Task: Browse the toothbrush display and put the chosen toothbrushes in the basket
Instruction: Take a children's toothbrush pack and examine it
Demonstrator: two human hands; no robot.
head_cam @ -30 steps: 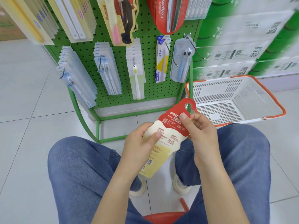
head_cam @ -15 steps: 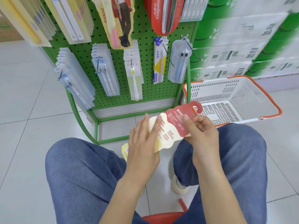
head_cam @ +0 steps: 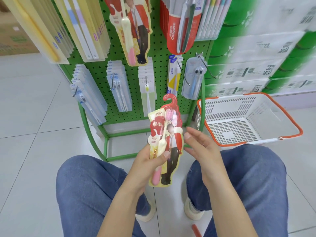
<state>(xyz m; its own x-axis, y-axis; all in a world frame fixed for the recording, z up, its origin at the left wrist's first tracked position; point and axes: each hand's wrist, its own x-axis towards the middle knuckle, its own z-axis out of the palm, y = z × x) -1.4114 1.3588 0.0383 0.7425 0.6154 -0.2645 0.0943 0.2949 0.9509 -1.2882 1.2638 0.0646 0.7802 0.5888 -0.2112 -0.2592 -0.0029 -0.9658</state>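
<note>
My left hand (head_cam: 150,158) grips a red and yellow toothbrush pack (head_cam: 165,134) with a red hook top, its front face with the pink and cream brush turned toward me. It stands upright between my knees. Just to the pack's right, my right hand (head_cam: 200,144) hovers with fingers loosely spread, holding nothing. The white basket with an orange rim (head_cam: 289,117) sits on the floor to the right and holds nothing. The green pegboard display (head_cam: 159,53) in front carries many hanging toothbrush packs.
Stacked green and white cartons (head_cam: 266,48) rise behind the basket. My knees in blue jeans (head_cam: 89,185) frame the hands. A red stool edge (head_cam: 196,230) shows at the bottom. Pale tiled floor (head_cam: 34,117) lies to the left.
The pack has been flipped from its printed back to its front. My left hand now grips it alone, and my right hand has let go and opened beside it.
</note>
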